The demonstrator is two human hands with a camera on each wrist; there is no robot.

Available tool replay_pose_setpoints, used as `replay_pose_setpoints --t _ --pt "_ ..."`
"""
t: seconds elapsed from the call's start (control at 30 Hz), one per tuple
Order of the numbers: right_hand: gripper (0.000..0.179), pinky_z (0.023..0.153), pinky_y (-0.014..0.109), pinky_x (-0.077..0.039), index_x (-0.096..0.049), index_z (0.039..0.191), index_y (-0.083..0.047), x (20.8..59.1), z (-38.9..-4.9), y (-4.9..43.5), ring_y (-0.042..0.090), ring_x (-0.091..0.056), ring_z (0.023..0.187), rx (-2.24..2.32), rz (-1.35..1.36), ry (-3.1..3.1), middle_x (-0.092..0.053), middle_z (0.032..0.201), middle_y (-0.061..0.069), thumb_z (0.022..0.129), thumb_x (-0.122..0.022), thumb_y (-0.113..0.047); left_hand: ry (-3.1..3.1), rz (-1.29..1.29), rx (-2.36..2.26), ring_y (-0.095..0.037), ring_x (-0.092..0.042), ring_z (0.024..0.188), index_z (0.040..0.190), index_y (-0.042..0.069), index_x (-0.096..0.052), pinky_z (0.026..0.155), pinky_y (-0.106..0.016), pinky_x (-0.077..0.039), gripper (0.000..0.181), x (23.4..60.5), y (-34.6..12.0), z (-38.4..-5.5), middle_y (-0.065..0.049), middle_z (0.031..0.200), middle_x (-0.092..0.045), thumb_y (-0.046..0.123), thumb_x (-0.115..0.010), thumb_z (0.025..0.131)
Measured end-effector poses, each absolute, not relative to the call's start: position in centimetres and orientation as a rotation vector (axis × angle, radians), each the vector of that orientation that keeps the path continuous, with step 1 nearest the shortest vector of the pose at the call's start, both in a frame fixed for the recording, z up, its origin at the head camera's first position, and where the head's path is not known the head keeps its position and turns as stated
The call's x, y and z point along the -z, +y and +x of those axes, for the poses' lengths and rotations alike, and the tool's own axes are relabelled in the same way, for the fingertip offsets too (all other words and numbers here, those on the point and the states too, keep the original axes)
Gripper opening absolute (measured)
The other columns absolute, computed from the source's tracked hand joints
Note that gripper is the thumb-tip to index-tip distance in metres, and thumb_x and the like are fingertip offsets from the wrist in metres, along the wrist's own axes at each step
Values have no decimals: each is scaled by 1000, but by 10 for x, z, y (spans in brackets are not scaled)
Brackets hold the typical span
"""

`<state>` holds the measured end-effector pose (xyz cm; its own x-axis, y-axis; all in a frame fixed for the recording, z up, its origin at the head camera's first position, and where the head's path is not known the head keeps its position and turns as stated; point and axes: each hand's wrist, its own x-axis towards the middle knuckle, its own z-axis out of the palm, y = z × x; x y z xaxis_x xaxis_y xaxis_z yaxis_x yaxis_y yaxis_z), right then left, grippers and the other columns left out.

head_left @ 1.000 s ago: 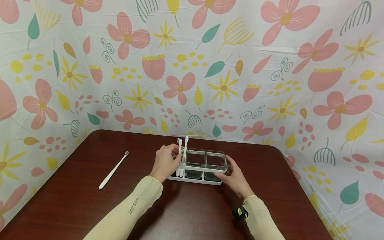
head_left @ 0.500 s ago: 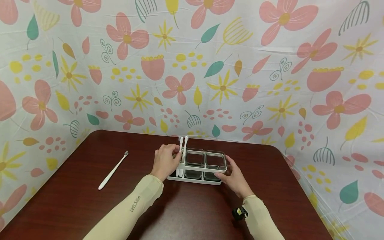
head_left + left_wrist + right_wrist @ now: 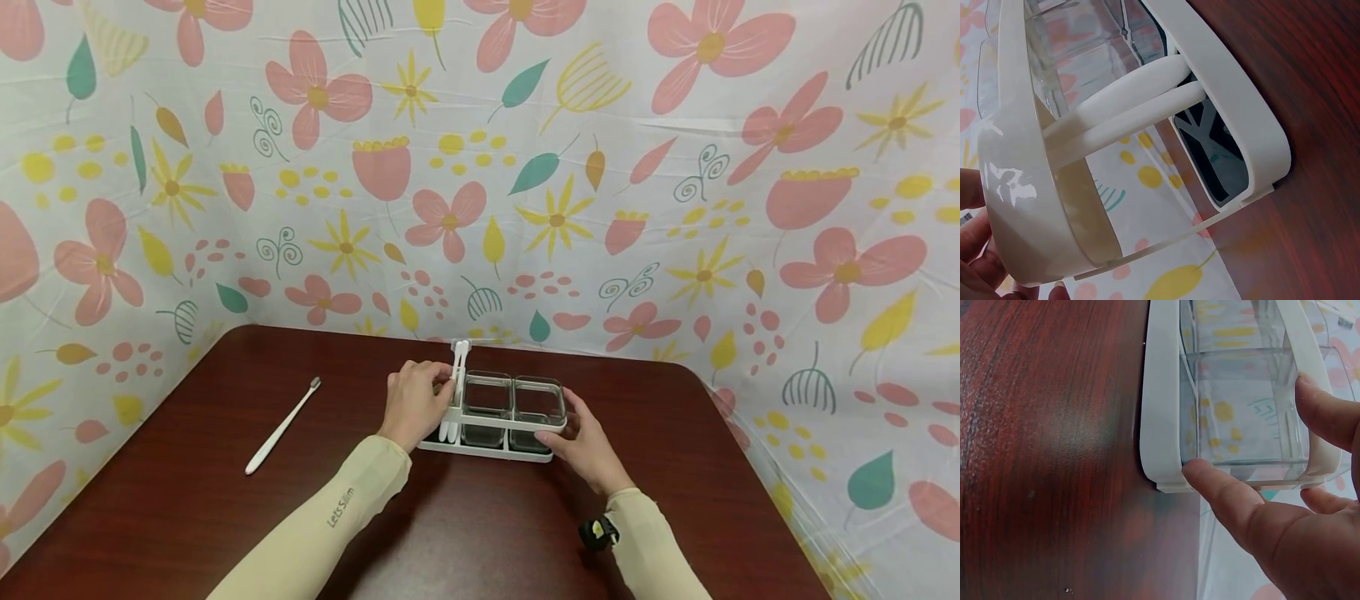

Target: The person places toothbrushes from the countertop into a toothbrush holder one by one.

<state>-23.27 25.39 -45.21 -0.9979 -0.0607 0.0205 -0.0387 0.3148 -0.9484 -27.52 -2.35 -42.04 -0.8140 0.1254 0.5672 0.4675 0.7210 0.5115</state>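
Note:
A white two-tier toothbrush holder [image 3: 498,420] stands on the table. Two white toothbrushes [image 3: 464,354] lean in its left section, heads close together at the top. In the left wrist view their handles [image 3: 1132,119] slant down into the dark-lined lower tray. My left hand [image 3: 415,404] is at the holder's left end, thumb and forefinger pinching the left toothbrush near the upper rim; the exact contact is partly hidden. My right hand [image 3: 588,442] grips the holder's right end. In the right wrist view its thumb presses the upper rim and a finger [image 3: 1219,494] touches the lower tray.
Two clear square cups [image 3: 540,400] sit side by side in the holder. Another white toothbrush [image 3: 281,429] with a grey head lies on the dark red wooden table [image 3: 480,533] to the left. A flower-print cloth [image 3: 480,167] hangs behind the table.
The left toothbrush's head has tilted right, up against the other one. My left hand has barely shifted; the right hand and the holder stay in place.

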Motion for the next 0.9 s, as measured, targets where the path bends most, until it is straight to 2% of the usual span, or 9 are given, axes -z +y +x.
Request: replay_pose_setpoints --t 0.33,0.53,0.7,0.83,0.9 --pt "86 91 44 -52 -19 157 -13 451 -232 253 39 -54 121 1848 -100 2512 -43 143 30 90 -73 -4 -2440 -429 967 -22 -56 90 107 13 -74 83 -47 -38 18 420 -29 -272 1 95 -69 22 -72 91" --pt "86 91 44 -52 -19 157 -12 451 -233 253 40 -53 122 1859 -111 2503 -42 143 30 90 -72 -3 -2454 -412 1031 -20 -52 90 126 12 -61 83 -45 -35 39 418 -38 -273 -2 101 -62 24 -72 90" --pt "86 92 44 -51 -18 158 -12 451 -233 253 40 -53 123 1862 -112 2486 -41 144 30 91 -71 -4 -2437 -414 1035 -20 -50 87 134 12 -53 80 -44 -34 49 415 -50 -274 -5 104 -59 24 -72 90" --pt "86 91 44 -51 -17 158 -13 452 -232 254 40 -52 124 1853 -111 2489 -41 144 30 92 -70 -4 -2420 -419 1010 -24 -51 92 138 12 -48 81 -47 -36 56 414 -62 -276 -6 110 -56 22 -72 89" --pt "86 92 43 -51 -17 158 -13 452 -232 254 39 -51 125 1847 -109 2494 -41 144 30 92 -70 -4 -2424 -406 1012 -27 -51 98 144 13 -42 83 -49 -36 63 414 -69 -277 -7 118 -54 22 -72 89"
